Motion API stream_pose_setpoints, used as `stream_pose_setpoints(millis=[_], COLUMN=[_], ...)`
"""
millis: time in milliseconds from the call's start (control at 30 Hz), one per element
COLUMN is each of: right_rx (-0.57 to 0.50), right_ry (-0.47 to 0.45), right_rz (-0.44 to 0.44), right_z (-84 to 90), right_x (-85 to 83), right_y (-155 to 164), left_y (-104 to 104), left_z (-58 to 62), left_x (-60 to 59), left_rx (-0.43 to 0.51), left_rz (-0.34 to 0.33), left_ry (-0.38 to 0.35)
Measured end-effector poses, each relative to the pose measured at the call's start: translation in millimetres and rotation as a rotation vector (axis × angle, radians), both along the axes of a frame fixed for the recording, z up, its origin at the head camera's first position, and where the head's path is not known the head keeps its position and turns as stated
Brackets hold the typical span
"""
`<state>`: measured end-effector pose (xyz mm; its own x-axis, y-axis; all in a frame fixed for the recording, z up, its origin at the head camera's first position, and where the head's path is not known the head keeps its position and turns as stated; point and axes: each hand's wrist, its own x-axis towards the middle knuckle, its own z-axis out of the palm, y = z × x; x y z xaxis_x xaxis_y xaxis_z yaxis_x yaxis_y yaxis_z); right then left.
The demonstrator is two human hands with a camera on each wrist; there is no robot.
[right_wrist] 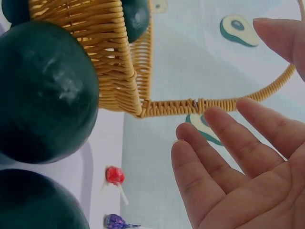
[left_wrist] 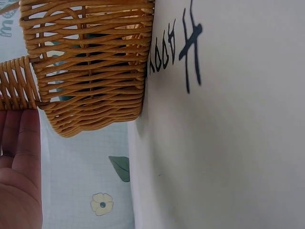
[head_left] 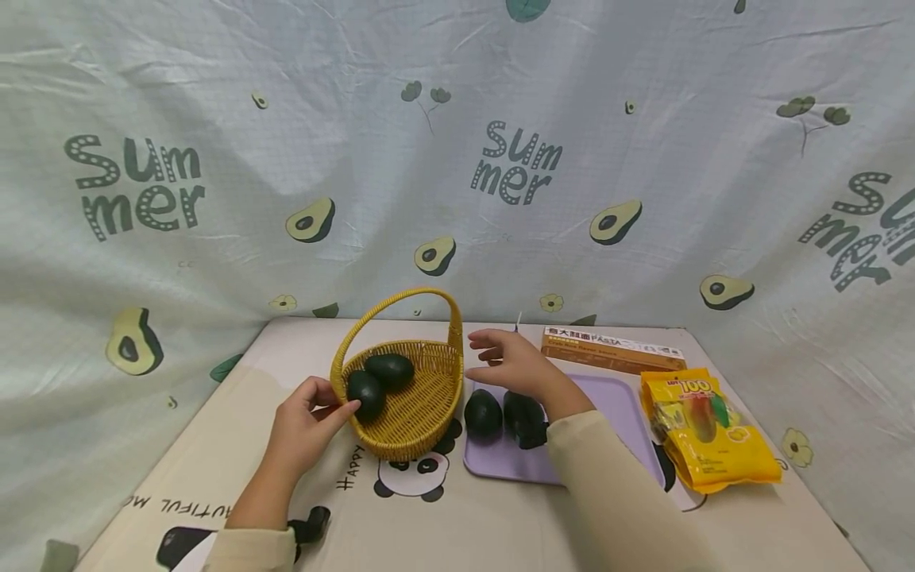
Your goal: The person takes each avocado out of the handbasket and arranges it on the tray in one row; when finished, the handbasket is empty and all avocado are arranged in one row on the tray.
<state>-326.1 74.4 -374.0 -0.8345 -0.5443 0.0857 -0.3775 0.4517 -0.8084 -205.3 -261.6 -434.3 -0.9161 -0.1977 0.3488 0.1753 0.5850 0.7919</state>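
wicker basket (head_left: 423,407) up toward the table's (head_left: 443,532) far edge, two dark green fruits (head_left: 390,370) by its left rim // your left hand (head_left: 303,421) pinching that rim, fingers curled // your right hand (head_left: 519,367) loosely spread, grabbing zip // lilac tray (head_left: 608,396) has two more fruits (head_left: 483,413) along its left edge

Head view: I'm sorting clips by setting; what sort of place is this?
Probably a staged tabletop set-up: printed fabric hangs behind a panda-print table holding a wicker basket.
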Motion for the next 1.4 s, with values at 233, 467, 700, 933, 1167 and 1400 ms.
stream_pose_setpoints(millis=[233,467,700,933,1167,1400], right_rx=[0.000,-0.016,-0.007,-0.010,-0.001,0.027], right_ry=[-0.012,-0.031,-0.051,-0.060,-0.080,-0.050], right_rz=[0.027,0.041,0.025,0.023,0.026,0.045], right_z=[-0.3,2.9,8.9,11.7,13.5,12.5], right_x=[-3.0,-7.7,-8.5,-12.4,-17.2,-19.8], right_y=[-7,-16,-27,-39,-49,-58], left_y=[1,2,3,2,0,0], left_z=[-0.9,1.1,1.7,2.1,1.6,2.1], left_x=[0.5,-0.5,-0.2,0.1,0.0,0.6], left_rx=[-0.003,-0.005,0.000,0.000,-0.004,-0.009], left_rz=[-0.001,-0.006,-0.006,-0.006,-0.007,-0.006], left_ry=[-0.001,0.006,-0.004,-0.003,0.001,0.000])
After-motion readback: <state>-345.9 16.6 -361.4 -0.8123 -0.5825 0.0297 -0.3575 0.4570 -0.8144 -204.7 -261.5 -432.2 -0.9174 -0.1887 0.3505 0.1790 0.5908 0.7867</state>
